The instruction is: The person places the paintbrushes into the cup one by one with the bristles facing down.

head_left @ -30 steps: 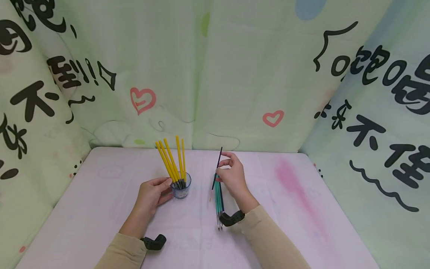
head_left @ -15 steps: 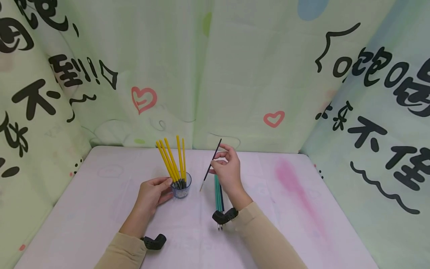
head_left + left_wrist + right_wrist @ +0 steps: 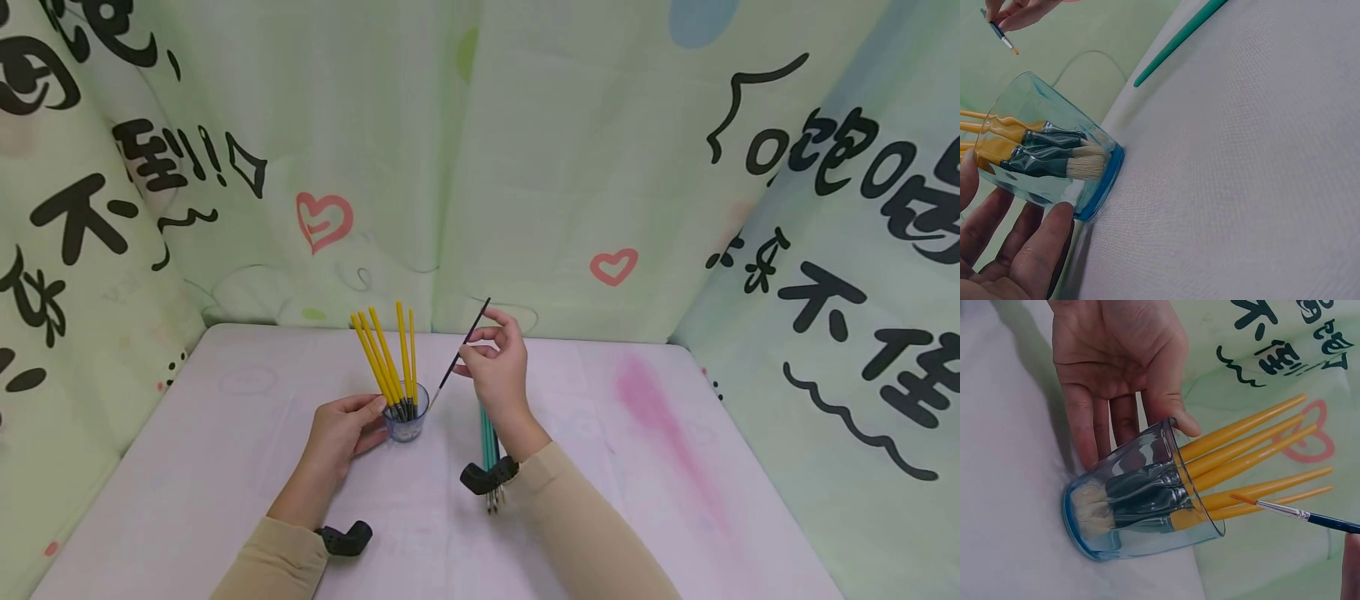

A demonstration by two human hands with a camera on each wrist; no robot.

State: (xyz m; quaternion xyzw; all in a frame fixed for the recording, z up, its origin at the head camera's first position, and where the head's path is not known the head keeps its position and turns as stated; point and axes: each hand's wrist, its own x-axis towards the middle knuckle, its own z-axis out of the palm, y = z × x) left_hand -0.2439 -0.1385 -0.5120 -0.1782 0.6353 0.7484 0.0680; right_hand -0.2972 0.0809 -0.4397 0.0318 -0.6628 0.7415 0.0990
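Note:
A clear cup (image 3: 405,432) with a blue base stands on the table, holding several yellow-handled paintbrushes (image 3: 402,342), bristles down. My left hand (image 3: 341,429) holds the cup from its left side, thumb at the rim and fingers along the wall. My right hand (image 3: 498,367) pinches a thin dark-handled paintbrush (image 3: 477,320), tilted with its tip down to the left. In the right wrist view, its orange bristles and silver ferrule (image 3: 1282,510) overlap the yellow handles, just beyond the cup's rim. Green-handled paintbrushes (image 3: 486,437) lie below my right hand, partly hidden by the wrist camera.
The table has a pale pink cloth (image 3: 225,467) with a brighter pink streak (image 3: 660,417) on the right. Printed curtains (image 3: 525,167) enclose its back and sides. Black wrist cameras (image 3: 347,539) sit on both wrists.
My right hand has lifted the dark paintbrush off the green ones and moved it left and up, its tip now beside the cup's rim. My left hand has stayed on the cup.

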